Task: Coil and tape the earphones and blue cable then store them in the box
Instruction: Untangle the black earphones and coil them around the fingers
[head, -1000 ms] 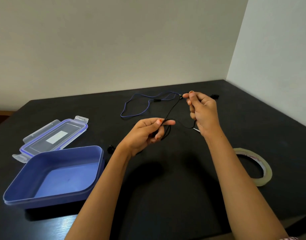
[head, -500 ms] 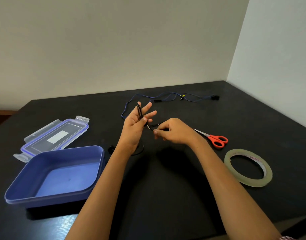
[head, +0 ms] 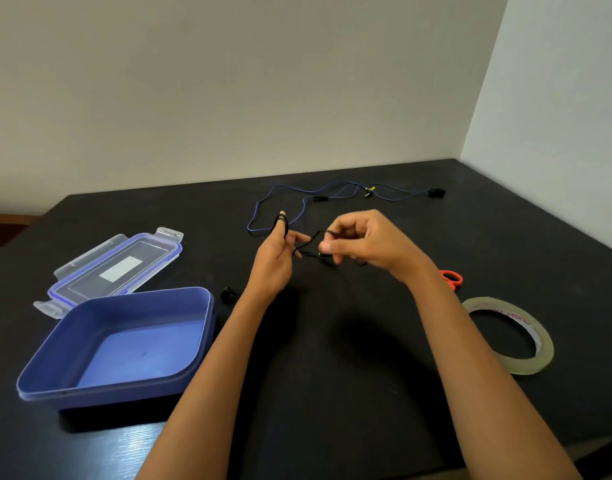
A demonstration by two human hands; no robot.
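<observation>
Head view: coiling of the earphones (head: 281,222) is judged under way, right of the box (head: 202,329). Cord is looped round the straightened fingers of the left hand (head: 271,263); the free end is pinched by the right hand (head: 366,242). Next: more turns, then tape. Counted: one blue cable (head: 252,221) beyond the box, one tape roll (head: 541,344), one scissors (head: 451,277), one lid (head: 124,263).

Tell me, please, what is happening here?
A person is coiling the earphones: the cord is looped round fingers of the left hand, and the right hand pinches the loose end. The blue cable lies uncoiled farther back. The box is open, its lid beside it; tape and scissors lie to the right.
</observation>
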